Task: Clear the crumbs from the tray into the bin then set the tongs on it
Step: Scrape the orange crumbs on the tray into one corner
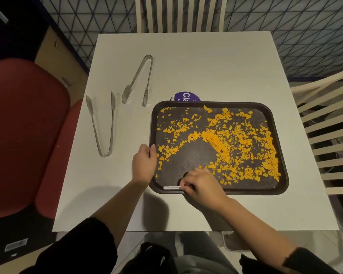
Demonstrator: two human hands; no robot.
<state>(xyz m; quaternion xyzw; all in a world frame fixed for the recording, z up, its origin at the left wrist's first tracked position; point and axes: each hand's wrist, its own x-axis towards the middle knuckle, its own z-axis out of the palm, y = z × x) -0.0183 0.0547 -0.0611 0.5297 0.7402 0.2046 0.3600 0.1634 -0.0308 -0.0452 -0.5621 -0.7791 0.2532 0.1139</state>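
A dark brown tray point(281, 155) lies on the white table point(186, 66), strewn with orange crumbs point(242, 139) across its middle and right side. My left hand point(145, 163) grips the tray's left rim. At the tray's near edge my right hand point(202, 183) is closed on a thin white card point(172, 187) that rests flat on the tray floor. Two metal tongs lie on the table to the left of the tray: one pair point(103, 123) nearer the table's left edge, the other pair point(141, 80) farther back. No bin is in view.
A purple round sticker or lid point(187, 96) pokes out behind the tray's far rim. A red seat point(24, 135) stands at the left, and cream slatted chairs stand at the far side point(178, 14) and at the right point(329, 135). A dark bag point(152, 260) lies on my lap.
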